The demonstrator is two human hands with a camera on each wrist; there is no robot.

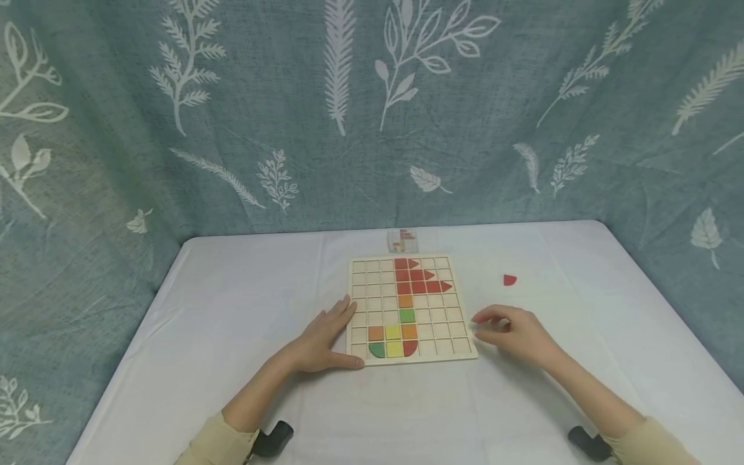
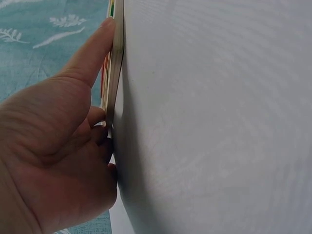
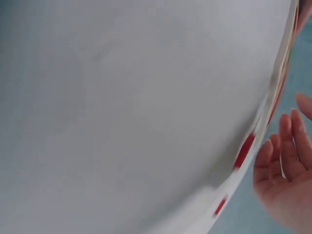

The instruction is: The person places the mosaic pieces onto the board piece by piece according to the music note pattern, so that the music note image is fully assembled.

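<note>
A square wooden grid board (image 1: 438, 323) lies on the table with flat coloured pieces in its cells. Red pieces (image 1: 416, 287) form stepped rows at the top, with a green square (image 1: 407, 315) further down. Across the bottom are yellow, orange, green and red pieces, some of them rounded. My left hand (image 1: 322, 339) rests on the board's left edge, fingers extended and thumb at the near corner. Beside the right edge hovers my right hand (image 1: 514, 332), its fingers loosely bent and apart from the thumb (image 3: 304, 105), holding nothing visible.
A loose red quarter-round piece (image 1: 509, 279) lies right of the board. Behind the board stands a small clear holder or card (image 1: 402, 241) with a coloured pattern. White cloth (image 1: 244, 278) covers the table, and a leaf-patterned curtain (image 1: 279, 97) hangs behind it.
</note>
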